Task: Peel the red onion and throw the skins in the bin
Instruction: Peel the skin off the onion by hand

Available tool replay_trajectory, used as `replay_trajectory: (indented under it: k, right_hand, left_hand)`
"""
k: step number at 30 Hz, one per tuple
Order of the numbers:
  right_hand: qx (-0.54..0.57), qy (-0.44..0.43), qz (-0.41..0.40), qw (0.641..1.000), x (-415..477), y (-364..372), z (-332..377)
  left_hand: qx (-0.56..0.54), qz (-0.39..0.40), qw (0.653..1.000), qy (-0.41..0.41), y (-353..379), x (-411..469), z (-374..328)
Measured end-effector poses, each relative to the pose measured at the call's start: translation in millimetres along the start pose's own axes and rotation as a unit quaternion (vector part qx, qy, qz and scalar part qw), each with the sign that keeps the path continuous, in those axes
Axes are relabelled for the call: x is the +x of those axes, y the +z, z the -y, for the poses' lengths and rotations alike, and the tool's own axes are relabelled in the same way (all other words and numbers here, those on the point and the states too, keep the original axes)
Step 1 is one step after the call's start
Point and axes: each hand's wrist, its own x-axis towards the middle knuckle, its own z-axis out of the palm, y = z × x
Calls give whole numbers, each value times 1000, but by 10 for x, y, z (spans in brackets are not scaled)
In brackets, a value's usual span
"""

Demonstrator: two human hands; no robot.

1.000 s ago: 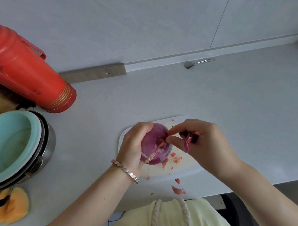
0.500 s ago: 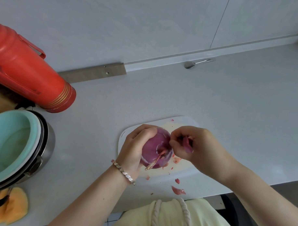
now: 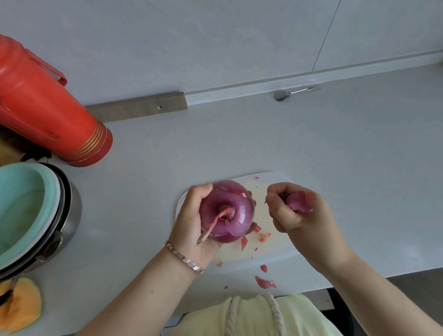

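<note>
My left hand [image 3: 192, 222] grips the red onion [image 3: 233, 206] from its left side, holding it just above the white cutting board [image 3: 270, 181]. The onion's top faces me, with a thin dry stem hanging down over my palm. To its right, apart from the onion, my right hand [image 3: 299, 218] is curled round a purple piece of onion skin [image 3: 299, 202]. Small skin scraps [image 3: 263, 236] lie on the board, and a larger scrap [image 3: 264, 282] lies on the counter near the front edge. No bin is in view.
A red thermos [image 3: 41, 108] lies at the left on the grey counter. Below it stands a metal pot holding a mint-green bowl [image 3: 18, 211]. An orange cloth [image 3: 12, 308] sits at the lower left. A spoon [image 3: 293, 93] lies by the back wall.
My right hand has pulled away to the right with a piece of skin. My left hand has turned the onion so its top faces me.
</note>
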Motion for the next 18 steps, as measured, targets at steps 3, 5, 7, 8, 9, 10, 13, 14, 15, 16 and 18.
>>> replay_trajectory:
  k: [3, 5, 7, 8, 9, 10, 13, 14, 15, 16, 18]
  right_hand:
    - [-24, -24, -6, 999, 8, 32, 36]
    - [-27, -44, 6, 999, 2, 62, 45]
    - [-49, -69, 12, 996, -2, 80, 34]
    - [-46, -75, 8, 996, 0, 88, 32]
    - [-36, -78, 4, 996, 1, 89, 26]
    - [-24, -78, -2, 997, 3, 88, 21]
    - [-69, -75, -12, 995, 22, 73, -15]
    - [-103, -74, -12, 992, 27, 71, -30]
    - [-140, -77, -10, 987, 26, 72, -47]
    - [-180, -86, -8, 980, 17, 76, -69]
    - [-251, -122, -6, 960, -2, 89, -138]
  left_hand:
    - [22, -8, 1000, -8, -26, 2, 19]
    - [32, 1, 999, -1, -27, -8, 28]
    - [37, 11, 999, 10, -21, -9, 36]
    - [44, 20, 999, 21, -23, -10, 38]
    - [55, 29, 998, 29, -24, -16, 33]
    - [64, 42, 996, 35, -24, -17, 27]
    - [78, 87, 993, 19, -54, 18, 28]
    - [87, 78, 993, 8, -73, 39, 36]
    - [97, 58, 994, -6, -103, 59, 52]
    - [106, 37, 994, -17, -115, 60, 57]
    - [119, 19, 992, -42, -113, 46, 40]
